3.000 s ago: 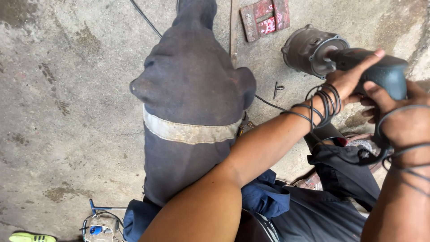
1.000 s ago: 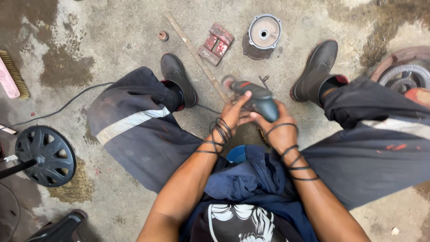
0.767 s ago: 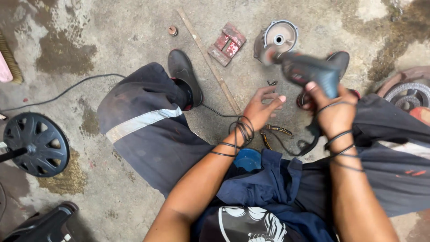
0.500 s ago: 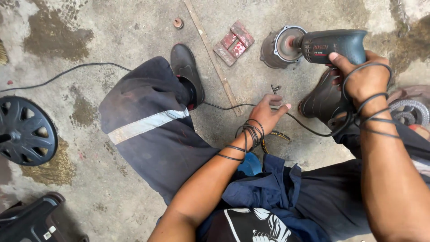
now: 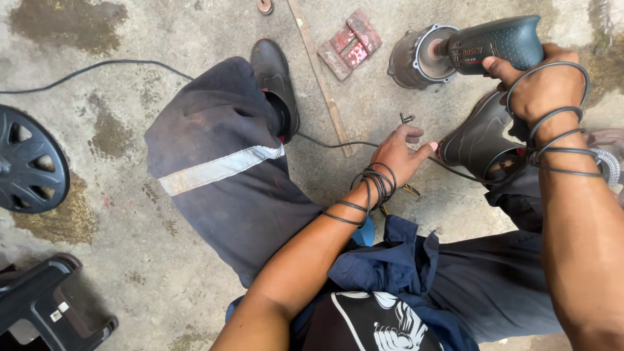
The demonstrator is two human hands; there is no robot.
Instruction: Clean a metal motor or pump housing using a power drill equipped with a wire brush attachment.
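Note:
My right hand (image 5: 545, 83) grips a blue-green power drill (image 5: 497, 40), held up at the top right with its nose against a round grey metal housing (image 5: 411, 64) on the floor. My left hand (image 5: 402, 153) reaches low between my legs with its fingers loosely apart and nothing in them, just below a small metal key (image 5: 407, 118). A black cable (image 5: 364, 195) is wound around both wrists and trails across the concrete under the left hand.
I sit on stained concrete with legs spread, black boots (image 5: 276, 83) at the far end. A thin metal rod (image 5: 323, 78), red brake pads (image 5: 350, 43), a black wheel cover (image 5: 29, 159) at left and a black plastic stool (image 5: 45, 305) lie around.
My right hand has carried the drill up and to the right, onto the metal housing. My left hand has let go of the drill and dropped toward the floor near the small key.

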